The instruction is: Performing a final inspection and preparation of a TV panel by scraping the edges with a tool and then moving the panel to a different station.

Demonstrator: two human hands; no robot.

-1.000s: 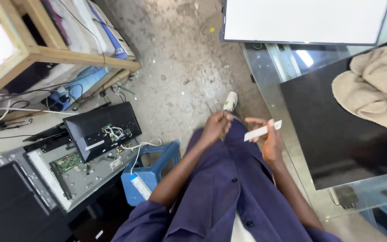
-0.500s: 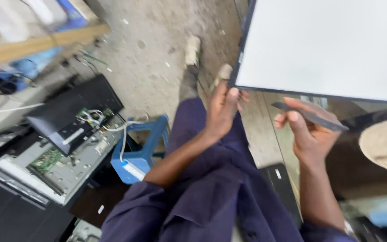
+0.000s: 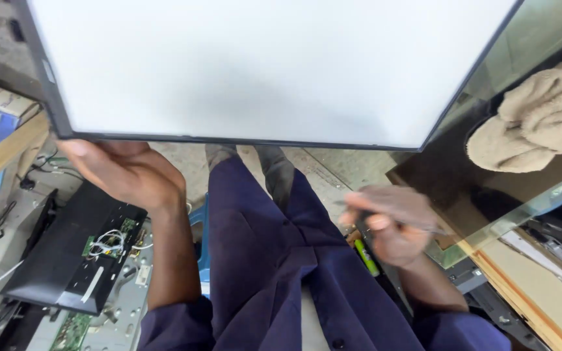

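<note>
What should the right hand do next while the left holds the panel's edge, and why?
Probably bring the right hand up to the white panel's lower edge. Only the left hand grips it, and the right is busy with a thin tool.

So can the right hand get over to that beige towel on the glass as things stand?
Probably yes. The right hand is blurred and grips a thin tool, but open space lies between it and the beige towel; the big white panel stays to the side.

Electronics repair workshop: opened monitor (image 3: 73,250), circuit boards (image 3: 69,331).
</note>
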